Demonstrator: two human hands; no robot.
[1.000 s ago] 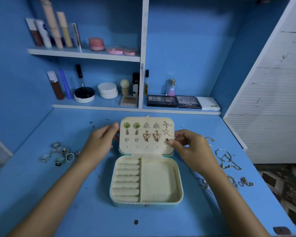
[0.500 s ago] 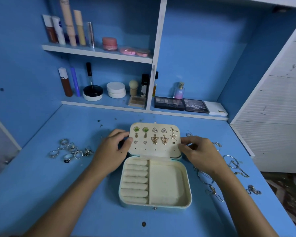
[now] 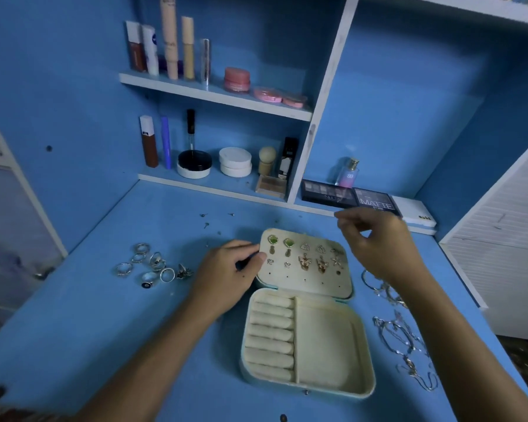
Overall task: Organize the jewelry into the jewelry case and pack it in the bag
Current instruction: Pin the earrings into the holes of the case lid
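The left hand (image 3: pixel 229 275) grips the lid (image 3: pixel 305 281) edge. The right hand (image 3: pixel 378 242) hovers with fingers pinched; whether it holds anything cannot be told. The lid should be held firm while studs go in.

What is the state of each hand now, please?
Left hand: grips the left edge of the jewelry case lid.
Right hand: raised above the lid, fingers curled; whether it pinches something cannot be told.

Single head-worn wide-angle view, facing forward and down from close above a blue desk (image 3: pixel 73 315). Open jewelry case (image 3: pixel 307 339) near frame centre; shelves of cosmetics (image 3: pixel 214 92) at the back. Both forearms enter from the bottom edge.
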